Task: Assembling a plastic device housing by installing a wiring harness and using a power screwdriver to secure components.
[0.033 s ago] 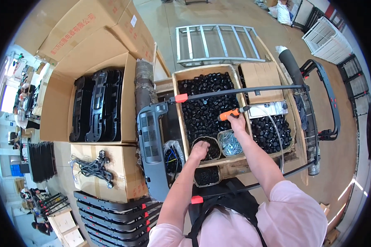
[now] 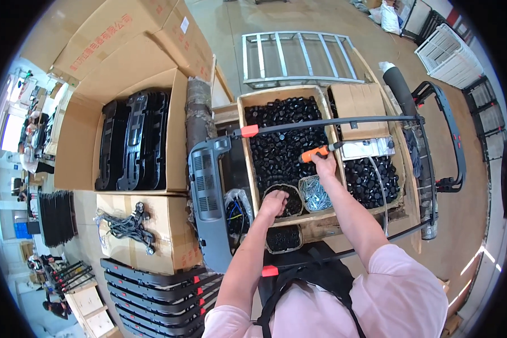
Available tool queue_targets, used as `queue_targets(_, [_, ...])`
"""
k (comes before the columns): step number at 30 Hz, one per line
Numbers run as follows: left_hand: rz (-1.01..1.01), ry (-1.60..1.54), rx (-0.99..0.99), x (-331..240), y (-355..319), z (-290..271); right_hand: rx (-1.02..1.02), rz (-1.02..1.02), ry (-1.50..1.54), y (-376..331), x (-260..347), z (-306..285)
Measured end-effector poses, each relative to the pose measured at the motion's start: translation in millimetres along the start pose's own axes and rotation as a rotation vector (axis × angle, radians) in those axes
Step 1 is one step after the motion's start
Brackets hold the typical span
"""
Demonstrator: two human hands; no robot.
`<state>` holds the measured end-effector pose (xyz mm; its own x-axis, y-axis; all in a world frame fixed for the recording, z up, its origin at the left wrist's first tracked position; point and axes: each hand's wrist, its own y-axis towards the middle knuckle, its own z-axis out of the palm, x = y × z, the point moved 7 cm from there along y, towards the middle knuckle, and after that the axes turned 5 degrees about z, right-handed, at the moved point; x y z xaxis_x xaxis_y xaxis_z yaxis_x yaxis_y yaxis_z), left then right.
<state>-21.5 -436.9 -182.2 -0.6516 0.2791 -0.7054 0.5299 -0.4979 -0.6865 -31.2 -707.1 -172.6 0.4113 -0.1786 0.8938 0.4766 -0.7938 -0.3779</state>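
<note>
My right hand (image 2: 324, 166) is wrapped around an orange power screwdriver (image 2: 314, 154), its dark tip to the right, above a wooden bin (image 2: 243, 121) of glossy black caps. My left hand (image 2: 274, 204) reaches into a small tub of tiny black parts (image 2: 292, 205); its fingers are curled, and what they pinch is too small to make out. Beside that tub stands another filled with silver screws (image 2: 315, 194). A black tubular frame (image 2: 343, 121) with red pieces spans over the bin. At its left end is a grey vented panel (image 2: 204, 186).
A third tub of small black parts (image 2: 283, 239) sits nearer me. On the right lie a cardboard piece (image 2: 357, 107) and more black caps (image 2: 372, 183). Left are a carton (image 2: 76, 152) of black plastic parts, a cable bundle (image 2: 130, 228) and stacked black bars (image 2: 152, 296). People work far left.
Both hands keep nearly the same place, the left in the tub and the right on the screwdriver. The whole view has shifted very slightly.
</note>
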Motion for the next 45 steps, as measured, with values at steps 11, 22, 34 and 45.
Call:
queue_targets(11, [0.244, -0.621, 0.164, -21, -51, -13, 0.282, -0.245, -0.178, -43, 10, 79])
queue_targets(22, [0.173, -1.031, -0.077, -24, -88, -46, 0.604, -0.491, -0.030, -179, 168, 26])
queue_targets(34, [0.309, -1.434, 0.012, -51, -126, -95, 0.811, -0.406, 0.024, -278, 195, 98])
queue_targets(45, [0.282, -1.481, 0.049, -63, -140, -118, 0.805, -0.422, -0.048, -305, 210, 130])
